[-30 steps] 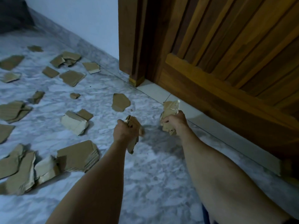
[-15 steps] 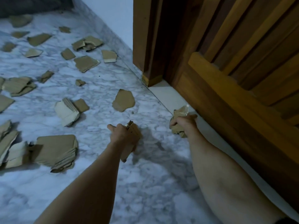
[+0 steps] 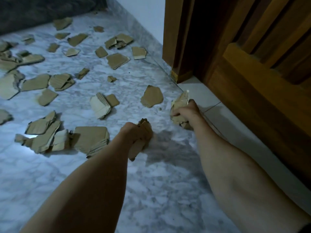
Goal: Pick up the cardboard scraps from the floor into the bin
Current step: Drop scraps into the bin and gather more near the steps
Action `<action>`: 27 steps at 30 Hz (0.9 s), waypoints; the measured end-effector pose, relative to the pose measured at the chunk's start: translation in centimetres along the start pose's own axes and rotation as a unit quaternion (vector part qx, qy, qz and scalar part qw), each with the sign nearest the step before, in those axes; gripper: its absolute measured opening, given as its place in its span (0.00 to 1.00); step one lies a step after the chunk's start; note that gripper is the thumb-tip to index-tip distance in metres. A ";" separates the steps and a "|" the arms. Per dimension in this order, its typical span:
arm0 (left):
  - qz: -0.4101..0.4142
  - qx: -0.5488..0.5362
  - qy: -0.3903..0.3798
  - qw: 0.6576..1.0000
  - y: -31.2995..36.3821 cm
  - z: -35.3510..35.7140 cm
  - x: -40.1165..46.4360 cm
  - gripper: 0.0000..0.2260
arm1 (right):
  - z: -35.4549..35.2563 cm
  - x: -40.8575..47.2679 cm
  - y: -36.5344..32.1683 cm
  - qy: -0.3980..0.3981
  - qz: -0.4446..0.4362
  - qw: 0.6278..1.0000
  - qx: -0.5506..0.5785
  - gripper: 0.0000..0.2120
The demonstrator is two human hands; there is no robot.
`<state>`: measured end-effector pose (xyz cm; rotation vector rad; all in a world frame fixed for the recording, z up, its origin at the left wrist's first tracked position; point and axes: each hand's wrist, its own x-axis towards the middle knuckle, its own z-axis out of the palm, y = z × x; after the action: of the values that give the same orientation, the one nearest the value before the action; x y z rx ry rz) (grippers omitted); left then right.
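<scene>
Gripping scrap bundles: left hand (image 3: 130, 134) one, right hand (image 3: 188, 111) one.

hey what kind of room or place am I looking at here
Probably a room inside a home, near a doorway: a marble-patterned tile floor, a slatted wooden door and a plain white wall. Torn cardboard scraps litter the floor; no bin shows.

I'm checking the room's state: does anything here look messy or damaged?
Yes. Torn cardboard scraps lie scattered over the marble floor, some piled in ragged stacks. Left hand and right hand each grip a bunch of scraps. No bin is in view. The door looks intact.
</scene>
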<state>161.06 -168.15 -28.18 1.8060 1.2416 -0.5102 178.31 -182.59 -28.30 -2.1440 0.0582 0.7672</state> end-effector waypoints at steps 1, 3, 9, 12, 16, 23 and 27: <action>-0.004 -0.026 0.000 1.000 -0.9 -1.4 0.0 0.21 | 1.3 0.1 -1.0 -0.015 -0.002 0.999 0.030 0.41; 0.001 -0.056 0.014 0.998 -2.9 -4.5 0.0 0.22 | 3.9 0.5 -2.9 -0.051 -0.016 0.997 0.049 0.41; 0.014 -0.077 0.069 0.995 -8.9 -11.5 -0.1 0.17 | 10.4 2.7 -8.6 -0.070 -0.030 0.997 0.004 0.46; 0.019 -0.051 0.079 0.995 -11.5 -11.6 0.7 0.26 | 12.3 3.0 -9.5 -0.062 -0.006 0.995 -0.072 0.49; -0.018 0.077 0.113 0.990 -13.0 -9.8 1.8 0.28 | 15.0 3.5 -9.4 0.015 0.032 0.966 -0.257 0.52; 0.006 0.165 0.096 0.982 -11.4 -9.8 3.4 0.27 | 14.1 3.2 -10.3 -0.011 -0.013 0.957 -0.289 0.58; 0.007 0.195 0.118 0.974 -11.4 -10.8 3.0 0.22 | 13.4 1.7 -10.5 0.001 0.008 0.956 -0.292 0.58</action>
<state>150.66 -156.04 -29.30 2.2569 1.3566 -0.5743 176.03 -165.59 -28.02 -2.7025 -0.1726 0.8667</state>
